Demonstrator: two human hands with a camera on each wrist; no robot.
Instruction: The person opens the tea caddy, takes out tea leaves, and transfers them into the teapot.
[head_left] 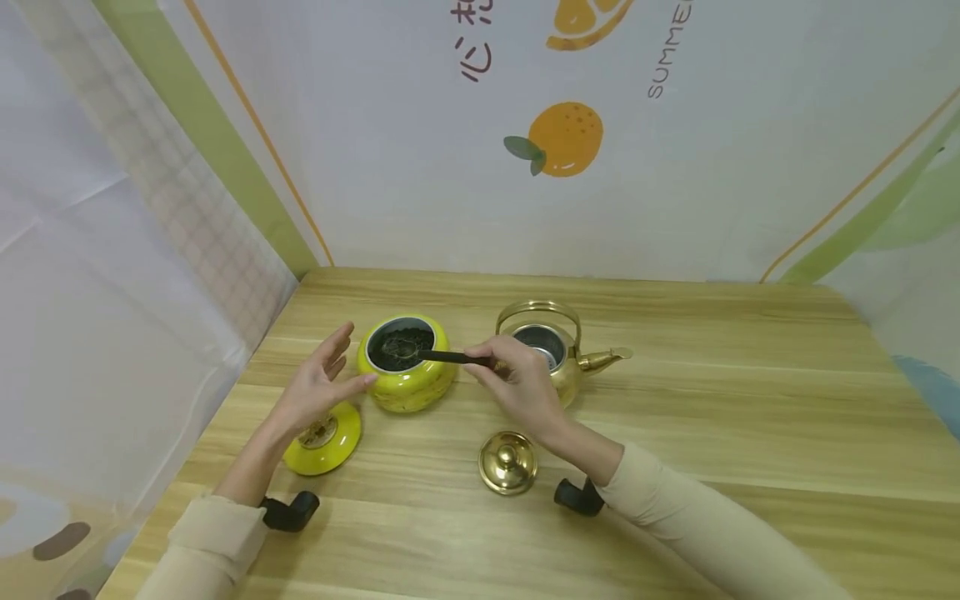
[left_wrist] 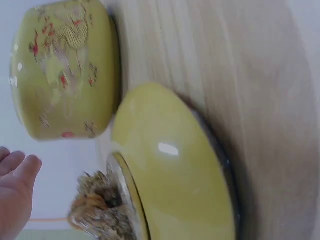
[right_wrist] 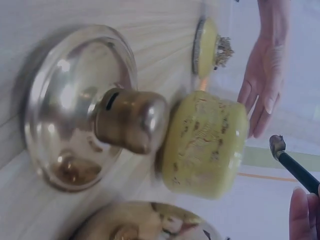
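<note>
My right hand (head_left: 521, 379) pinches the black handle of a small spoon (head_left: 446, 357). Its bowl is over the mouth of a round yellow jar (head_left: 408, 392) that holds dark loose leaves. In the right wrist view the spoon's bowl (right_wrist: 277, 144) is above the jar's rim, with something dark in it. My left hand (head_left: 318, 387) hovers beside the jar, fingers extended and thumb apart, holding nothing. Beneath it lies the yellow jar lid (head_left: 343, 448) with an ornate gold knob (left_wrist: 100, 207). Partly behind my right hand stands a gold kettle (head_left: 567, 385), uncovered.
A shiny gold kettle lid (head_left: 507, 462) lies knob up on the wooden table (head_left: 735, 400), in front of the kettle. The kettle's spout (head_left: 603, 360) points right. A white printed cloth (head_left: 420, 183) hangs behind the table. Black wrist mounts show near both sleeves.
</note>
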